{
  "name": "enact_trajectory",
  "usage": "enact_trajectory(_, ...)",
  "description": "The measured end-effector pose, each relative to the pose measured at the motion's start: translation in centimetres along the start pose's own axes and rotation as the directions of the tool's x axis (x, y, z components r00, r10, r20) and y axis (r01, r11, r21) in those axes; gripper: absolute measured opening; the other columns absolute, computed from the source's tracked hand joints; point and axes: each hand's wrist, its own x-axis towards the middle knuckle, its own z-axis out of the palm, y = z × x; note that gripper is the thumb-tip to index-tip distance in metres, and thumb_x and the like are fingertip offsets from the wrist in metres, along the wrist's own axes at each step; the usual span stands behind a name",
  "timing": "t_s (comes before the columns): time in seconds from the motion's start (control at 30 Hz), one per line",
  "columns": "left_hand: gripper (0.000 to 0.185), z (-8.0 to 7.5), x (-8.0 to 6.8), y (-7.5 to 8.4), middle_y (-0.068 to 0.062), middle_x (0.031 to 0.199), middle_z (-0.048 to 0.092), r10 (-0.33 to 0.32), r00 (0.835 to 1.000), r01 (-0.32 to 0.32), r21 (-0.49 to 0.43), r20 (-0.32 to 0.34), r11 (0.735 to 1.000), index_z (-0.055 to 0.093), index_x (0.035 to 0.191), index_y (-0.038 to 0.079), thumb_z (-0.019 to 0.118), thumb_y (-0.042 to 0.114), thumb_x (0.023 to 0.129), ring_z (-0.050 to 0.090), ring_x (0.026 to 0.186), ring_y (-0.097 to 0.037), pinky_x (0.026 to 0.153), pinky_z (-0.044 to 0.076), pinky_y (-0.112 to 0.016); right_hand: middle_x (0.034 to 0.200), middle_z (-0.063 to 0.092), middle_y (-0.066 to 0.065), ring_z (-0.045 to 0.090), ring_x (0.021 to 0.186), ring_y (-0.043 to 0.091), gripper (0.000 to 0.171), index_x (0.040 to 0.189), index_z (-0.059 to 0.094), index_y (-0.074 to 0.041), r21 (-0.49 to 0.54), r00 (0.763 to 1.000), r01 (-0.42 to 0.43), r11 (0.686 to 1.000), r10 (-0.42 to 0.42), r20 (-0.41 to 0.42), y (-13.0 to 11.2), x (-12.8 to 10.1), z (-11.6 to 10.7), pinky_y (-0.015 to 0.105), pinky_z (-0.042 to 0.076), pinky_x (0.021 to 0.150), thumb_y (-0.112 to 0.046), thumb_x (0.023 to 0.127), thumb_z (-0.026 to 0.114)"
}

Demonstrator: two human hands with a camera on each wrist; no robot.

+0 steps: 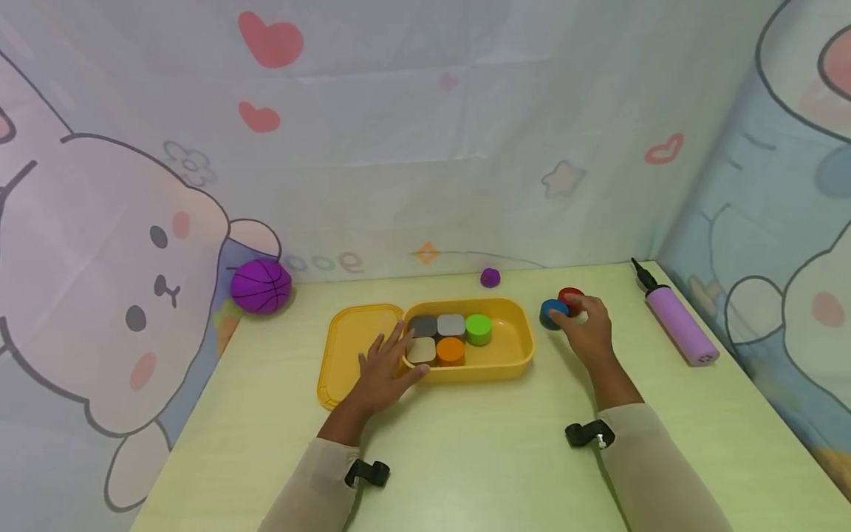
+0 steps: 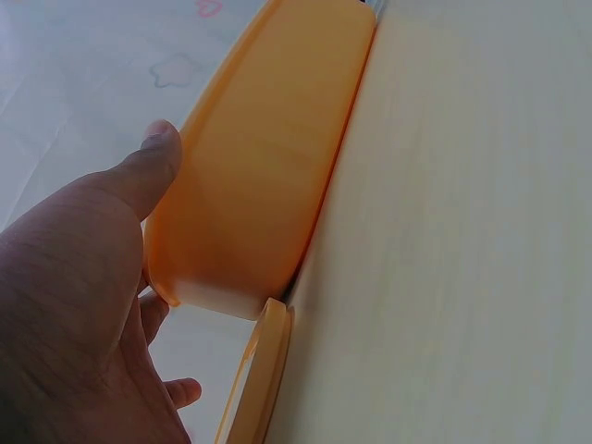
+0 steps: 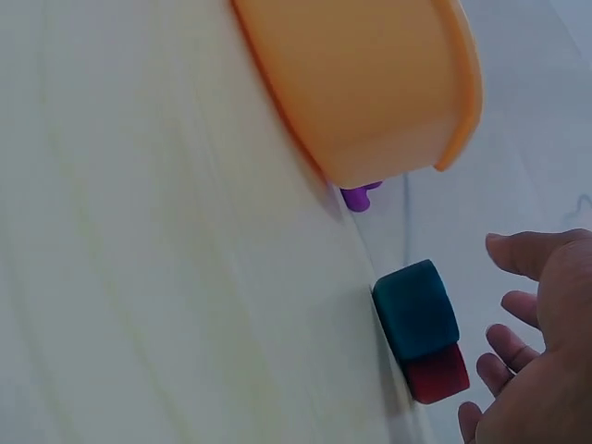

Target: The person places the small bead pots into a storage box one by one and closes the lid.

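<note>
Fingers of your right hand (image 1: 590, 330), parted and seemingly empty, hover by the blue block (image 1: 551, 307) and red block (image 1: 569, 293) right of the yellow box (image 1: 475, 375), where too wide a pinch could scatter both, while your left hand (image 1: 383, 375), spread, touches the box.

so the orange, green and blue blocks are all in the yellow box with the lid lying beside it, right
No: the blue block is outside the yellow box, near the red block, as the head view shows. The orange block and green block are inside, and the lid lies beside the box.
</note>
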Motion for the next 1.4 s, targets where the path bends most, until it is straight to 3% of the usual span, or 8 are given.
enact_trajectory(0.33, 0.077, -0.3, -0.1, 0.3, 0.005, 0.169, 0.009, 0.0, 1.0, 0.0, -0.006, 0.012, 1.0, 0.027, 0.158, 0.03, 0.055, 0.062, 0.093, 0.009, 0.152, -0.049, 0.104, -0.001, -0.085, 0.126, 0.051, 0.021, 0.046, 0.119, 0.035, 0.058, 0.131, 0.059, -0.001, -0.1, 1.0, -0.003, 0.995, 0.003, 0.002, 2.4, -0.5, 1.3, 0.052, 0.036, 0.107, -0.033, 0.086, 0.078)
enact_trajectory(0.63, 0.078, -0.1, 0.1, 0.0, 0.007, 0.169, 0.007, 0.0, 1.0, 0.0, 0.009, 0.009, 1.0, 0.027, 0.158, 0.03, 0.053, 0.064, 0.093, 0.009, 0.152, -0.048, 0.104, 0.0, -0.086, 0.127, 0.049, 0.015, 0.047, 0.118, 0.032, 0.066, 0.135, 0.058, -0.009, -0.113, 0.997, -0.052, 0.992, 0.046, -0.055, 3.1, -0.6, 2.0, 0.049, 0.038, 0.105, -0.044, 0.083, 0.078)
enact_trajectory(1.07, 0.078, 0.1, 0.2, -0.2, 0.008, 0.169, 0.005, -0.003, 1.0, 0.003, 0.007, 0.024, 1.0, 0.025, 0.158, 0.03, 0.052, 0.064, 0.093, 0.007, 0.153, -0.047, 0.105, -0.002, -0.085, 0.124, 0.055, 0.015, 0.054, 0.112, 0.031, 0.058, 0.133, 0.065, -0.016, -0.114, 0.996, -0.063, 0.991, 0.055, -0.067, 3.0, -0.8, 2.1, 0.045, 0.046, 0.101, -0.037, 0.082, 0.081)
enact_trajectory(1.4, 0.077, 0.1, 0.2, -0.3, 0.007, 0.169, 0.006, 0.002, 1.0, -0.002, 0.017, 0.015, 1.0, 0.026, 0.158, 0.03, 0.053, 0.063, 0.094, 0.008, 0.152, -0.048, 0.103, 0.0, -0.086, 0.128, 0.067, 0.013, 0.063, 0.114, 0.03, 0.047, 0.125, 0.07, -0.012, -0.087, 0.995, -0.025, 0.996, 0.016, -0.095, 2.8, -1.1, 2.0, 0.047, 0.047, 0.107, -0.029, 0.083, 0.082)
